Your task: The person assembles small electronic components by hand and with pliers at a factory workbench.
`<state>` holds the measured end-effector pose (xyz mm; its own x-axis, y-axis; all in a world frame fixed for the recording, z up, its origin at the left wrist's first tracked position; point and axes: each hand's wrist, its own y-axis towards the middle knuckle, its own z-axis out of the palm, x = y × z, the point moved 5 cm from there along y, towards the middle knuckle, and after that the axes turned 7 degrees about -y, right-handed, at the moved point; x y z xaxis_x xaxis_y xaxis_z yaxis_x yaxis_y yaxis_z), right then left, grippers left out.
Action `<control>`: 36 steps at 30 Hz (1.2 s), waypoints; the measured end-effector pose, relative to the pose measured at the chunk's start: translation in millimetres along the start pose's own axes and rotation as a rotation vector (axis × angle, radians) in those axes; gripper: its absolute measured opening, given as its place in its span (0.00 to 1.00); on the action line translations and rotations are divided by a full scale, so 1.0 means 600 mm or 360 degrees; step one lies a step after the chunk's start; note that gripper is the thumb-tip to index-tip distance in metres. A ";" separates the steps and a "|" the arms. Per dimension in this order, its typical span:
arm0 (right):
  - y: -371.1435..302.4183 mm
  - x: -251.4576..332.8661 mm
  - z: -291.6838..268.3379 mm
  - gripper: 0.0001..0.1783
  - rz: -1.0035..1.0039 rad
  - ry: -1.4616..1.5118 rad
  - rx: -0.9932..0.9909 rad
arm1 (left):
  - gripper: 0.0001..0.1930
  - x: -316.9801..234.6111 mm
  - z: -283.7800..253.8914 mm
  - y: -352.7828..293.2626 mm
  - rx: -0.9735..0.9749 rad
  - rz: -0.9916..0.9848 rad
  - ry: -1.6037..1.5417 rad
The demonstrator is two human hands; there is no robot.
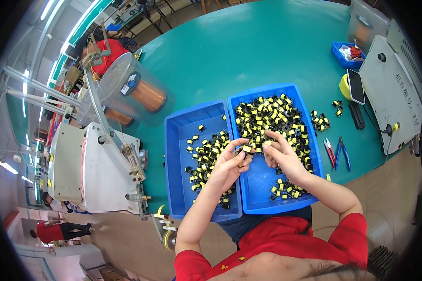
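Both hands met over the seam between the two blue plastic trays, w/ the right blue plastic tray [314,154] as landmark. The left hand [227,164] was curled, thumb and fingertips pinched on a small black-and-yellow taped transformer core [246,149], held just above the right tray's left wall. The right hand [282,157] sat just right of that part, over the tray's middle; fingers bent in toward it, the index tip looked to be touching it, but whether it gripped anything of its own I couldn't tell.

Heap of loose black-and-yellow cores [267,114] filled the far half of the right tray; a smaller bunch [286,189] lay at its near edge. The left blue plastic tray [173,154], touching the right tray's left side, held a second scatter of the same parts [204,157].

Risks, as I judged them:
- Pinch was light and the part tiny; a slip would've dropped it into either tray, mixing it w/ the wrong lot, since it hung right over the divide.
- Both piles looked identical, so a mis-sorted piece would be hard to spot after.
- The left forearm crossed the left tray's near rim; a nudge could shift that tray.
- A few stray cores [321,121] lay on the green tabletop [248,51] just right of the right tray, near the red- and blue-handled cutters [336,151]; easy to sweep off.
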<state>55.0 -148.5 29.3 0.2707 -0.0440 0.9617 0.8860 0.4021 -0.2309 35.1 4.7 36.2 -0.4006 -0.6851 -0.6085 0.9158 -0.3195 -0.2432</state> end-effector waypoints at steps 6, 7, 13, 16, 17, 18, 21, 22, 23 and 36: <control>-0.001 0.003 0.005 0.16 0.0183 0.0127 0.0089 | 0.16 -0.004 0.004 0.003 0.0081 -0.0078 -0.0337; 0.000 0.000 0.003 0.16 0.0184 0.0129 0.0087 | 0.16 -0.001 0.003 0.003 0.0080 -0.0080 -0.0336; -0.002 0.006 0.011 0.14 0.0212 0.0313 0.0251 | 0.20 -0.008 0.008 0.000 -0.0169 0.0391 0.0403; -0.001 0.000 0.009 0.13 0.0280 0.0378 0.0209 | 0.20 -0.004 0.006 0.002 -0.0145 0.0434 0.0525; -0.001 0.002 0.011 0.13 0.0254 0.0381 0.0239 | 0.20 -0.003 0.006 0.002 -0.0126 0.0476 0.0607; -0.001 0.004 0.012 0.12 0.0228 0.0383 0.0268 | 0.20 -0.002 0.005 0.002 -0.0127 0.0476 0.0606; -0.001 0.006 0.015 0.12 0.0208 0.0429 0.0277 | 0.17 -0.004 0.006 0.000 -0.0111 0.0576 0.0793; -0.001 0.005 0.015 0.12 0.0209 0.0429 0.0278 | 0.17 -0.003 0.004 0.000 -0.0101 0.0581 0.0823; -0.001 0.005 0.014 0.11 0.0200 0.0414 0.0282 | 0.17 -0.002 0.004 0.001 -0.0089 0.0585 0.0852; -0.004 0.015 0.014 0.14 0.0006 0.0349 0.0359 | 0.15 0.005 0.014 -0.001 -0.0104 0.0126 0.0488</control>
<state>51.8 -142.1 39.8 0.3701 -0.2288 0.9004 0.7858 0.5941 -0.1721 32.9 -2.8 40.9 -0.3103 -0.4738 -0.8242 0.9476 -0.2237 -0.2282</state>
